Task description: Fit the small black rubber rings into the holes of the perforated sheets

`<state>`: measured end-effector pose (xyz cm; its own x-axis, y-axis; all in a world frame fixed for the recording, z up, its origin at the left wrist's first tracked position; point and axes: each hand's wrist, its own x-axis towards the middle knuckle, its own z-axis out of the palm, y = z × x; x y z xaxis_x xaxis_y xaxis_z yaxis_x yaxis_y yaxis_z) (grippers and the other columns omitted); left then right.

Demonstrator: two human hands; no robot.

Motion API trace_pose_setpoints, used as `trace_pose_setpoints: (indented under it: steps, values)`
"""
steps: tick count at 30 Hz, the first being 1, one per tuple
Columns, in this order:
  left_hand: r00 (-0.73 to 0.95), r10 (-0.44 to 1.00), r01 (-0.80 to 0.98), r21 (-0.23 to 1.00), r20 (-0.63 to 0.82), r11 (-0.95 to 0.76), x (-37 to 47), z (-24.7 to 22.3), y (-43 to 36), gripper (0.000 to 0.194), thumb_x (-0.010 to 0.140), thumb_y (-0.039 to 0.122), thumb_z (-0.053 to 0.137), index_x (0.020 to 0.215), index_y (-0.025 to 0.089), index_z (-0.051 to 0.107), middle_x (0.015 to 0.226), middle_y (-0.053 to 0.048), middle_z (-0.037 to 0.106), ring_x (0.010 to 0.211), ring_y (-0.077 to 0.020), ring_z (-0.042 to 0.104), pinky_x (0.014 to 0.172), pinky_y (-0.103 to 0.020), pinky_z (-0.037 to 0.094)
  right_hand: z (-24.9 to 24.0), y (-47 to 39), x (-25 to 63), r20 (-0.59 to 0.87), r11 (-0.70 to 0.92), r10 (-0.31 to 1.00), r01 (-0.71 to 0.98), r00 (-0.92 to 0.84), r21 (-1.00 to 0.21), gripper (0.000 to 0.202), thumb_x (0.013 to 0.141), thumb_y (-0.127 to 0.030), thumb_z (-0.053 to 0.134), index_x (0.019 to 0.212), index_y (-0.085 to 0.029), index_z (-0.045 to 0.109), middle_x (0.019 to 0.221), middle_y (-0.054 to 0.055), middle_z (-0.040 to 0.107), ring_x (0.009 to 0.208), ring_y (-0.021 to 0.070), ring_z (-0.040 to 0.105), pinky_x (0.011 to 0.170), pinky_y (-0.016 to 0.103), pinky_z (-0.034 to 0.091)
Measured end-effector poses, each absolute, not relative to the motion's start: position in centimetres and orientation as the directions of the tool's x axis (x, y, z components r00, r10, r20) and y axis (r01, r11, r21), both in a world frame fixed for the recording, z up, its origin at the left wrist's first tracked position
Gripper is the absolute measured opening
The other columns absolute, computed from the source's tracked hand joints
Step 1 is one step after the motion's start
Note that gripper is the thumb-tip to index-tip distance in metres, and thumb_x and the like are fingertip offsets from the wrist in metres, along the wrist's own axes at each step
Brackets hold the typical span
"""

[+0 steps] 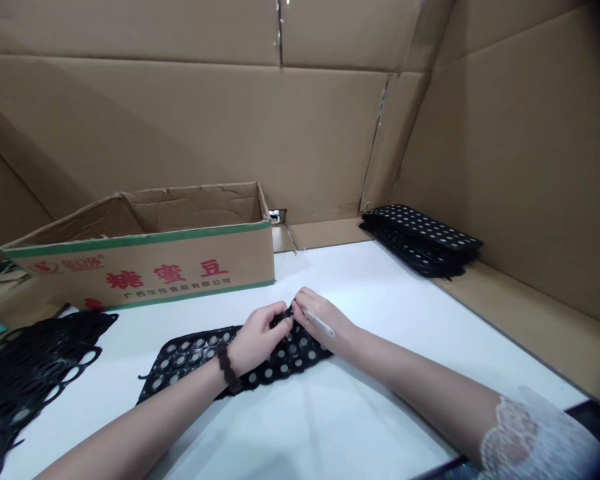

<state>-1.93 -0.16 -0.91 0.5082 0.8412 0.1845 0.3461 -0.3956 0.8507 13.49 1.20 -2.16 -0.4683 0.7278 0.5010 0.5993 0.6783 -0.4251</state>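
A black sheet with rows of pale round dots (195, 350) lies on the white table, its right part under and between my hands. My left hand (260, 337), with a dark band at the wrist, pinches the sheet's upper edge between thumb and fingers. Against that same edge, my right hand (323, 320) is closed around a slim white-handled tool (319, 323), whose handle points down and right. The tool's tip is hidden by the fingers. Both hands nearly touch at the fingertips.
An open cardboard box (150, 267) with green edging and red lettering stands behind on the left. Black ring-patterned pieces (35, 373) are heaped at the left. Folded dotted black sheets (420, 237) are stacked at the back right. Cardboard walls (205, 127) surround the white table (370, 287).
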Motion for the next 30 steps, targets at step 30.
trace_pose_setpoints:
  steps: [30]
  values:
    - [0.445,0.895,0.173,0.976,0.042,-0.131,-2.3,-1.4,0.8,0.017,0.075,0.031,0.050,0.076,0.014,0.052,0.072,0.000,0.050,0.068,-0.0119,0.045,0.066,-0.023,0.034,-2.2,2.6,14.4,0.526,0.671,0.738,0.546,-0.423,-0.502,0.025,0.083,-0.019,0.037,0.059,-0.018,0.034,0.063,-0.001,0.041,0.061,0.0105,0.042,0.058,0.023,0.034]
